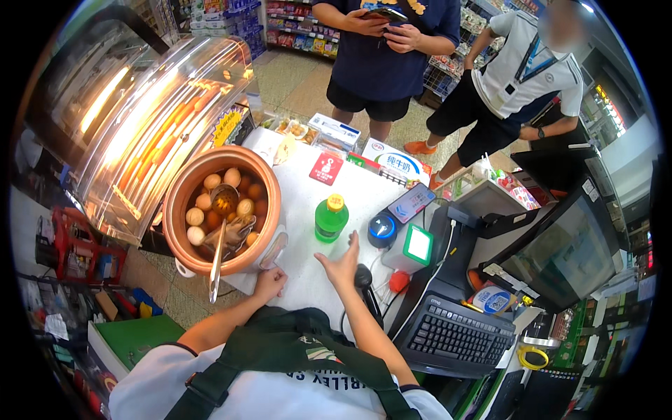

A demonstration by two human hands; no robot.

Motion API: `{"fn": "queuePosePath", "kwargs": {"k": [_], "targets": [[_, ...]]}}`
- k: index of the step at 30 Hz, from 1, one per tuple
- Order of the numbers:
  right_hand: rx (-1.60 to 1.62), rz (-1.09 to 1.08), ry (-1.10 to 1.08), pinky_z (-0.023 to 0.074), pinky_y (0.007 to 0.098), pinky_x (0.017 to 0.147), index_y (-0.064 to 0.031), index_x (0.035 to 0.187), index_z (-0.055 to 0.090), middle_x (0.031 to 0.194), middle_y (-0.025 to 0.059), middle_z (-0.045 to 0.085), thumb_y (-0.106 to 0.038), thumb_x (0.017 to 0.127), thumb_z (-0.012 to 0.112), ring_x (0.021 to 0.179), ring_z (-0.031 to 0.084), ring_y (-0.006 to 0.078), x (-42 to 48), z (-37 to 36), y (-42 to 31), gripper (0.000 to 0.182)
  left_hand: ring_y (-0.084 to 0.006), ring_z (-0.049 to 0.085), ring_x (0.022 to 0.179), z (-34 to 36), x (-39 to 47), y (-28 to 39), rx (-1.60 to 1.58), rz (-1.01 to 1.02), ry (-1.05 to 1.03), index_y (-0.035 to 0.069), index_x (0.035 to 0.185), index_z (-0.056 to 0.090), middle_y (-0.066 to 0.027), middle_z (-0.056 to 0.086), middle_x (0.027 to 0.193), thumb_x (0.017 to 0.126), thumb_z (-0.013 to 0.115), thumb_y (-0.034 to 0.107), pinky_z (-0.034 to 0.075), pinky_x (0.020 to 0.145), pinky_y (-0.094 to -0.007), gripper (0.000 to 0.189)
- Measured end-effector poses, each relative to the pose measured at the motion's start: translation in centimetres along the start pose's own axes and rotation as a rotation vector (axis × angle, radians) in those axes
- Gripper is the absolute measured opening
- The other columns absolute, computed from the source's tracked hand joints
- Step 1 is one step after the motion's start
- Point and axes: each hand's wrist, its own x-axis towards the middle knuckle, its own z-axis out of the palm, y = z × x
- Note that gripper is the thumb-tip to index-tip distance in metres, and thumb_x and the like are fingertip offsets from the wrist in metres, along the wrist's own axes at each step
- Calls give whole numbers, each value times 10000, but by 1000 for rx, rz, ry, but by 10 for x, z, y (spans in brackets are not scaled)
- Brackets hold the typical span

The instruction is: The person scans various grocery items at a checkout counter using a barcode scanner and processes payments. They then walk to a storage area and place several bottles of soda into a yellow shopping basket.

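Observation:
A green plastic bottle [331, 220] with a yellow cap stands upright on the white counter [294, 199]. Just below it in the head view, my right hand [340, 262] is open, thumb and fingers spread, apart from the bottle. My left hand [271, 283] rests at the counter's near edge with its fingers curled in, and nothing shows in it. Beside that hand is a large brown ceramic pot [173, 210] of eggs [195, 216] in dark liquid. A slotted metal ladle [216, 268] leans in the pot, its handle over the rim.
A lit hot-dog roller case [173, 115] stands at left. A round speaker [382, 229], phone [412, 202], green-framed payment device [418, 248], handheld scanner [363, 278] and keyboard [457, 333] are at right. Two people stand beyond the counter; one holds a phone [386, 14].

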Motion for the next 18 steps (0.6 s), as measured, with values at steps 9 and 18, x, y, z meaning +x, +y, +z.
{"fn": "queuePosePath", "kwargs": {"k": [9,18], "targets": [[-16,235,60,413,374,857,-78,1144,449,1111,129,520,-248,565,762,1021,514,306,88,55,26,680,-114,490,359,-3,4,-5,-61,-56,-68,9,726,524,-46,515,513,797,552,95,400,341,-262,115],[-30,302,372,403,387,856,-63,1145,443,1088,129,522,-207,546,767,1010,511,315,196,51,61,696,-116,498,387,-7,9,-6,-13,-187,-142,19,783,504,-50,516,536,819,542,160,404,357,-250,150]]}}
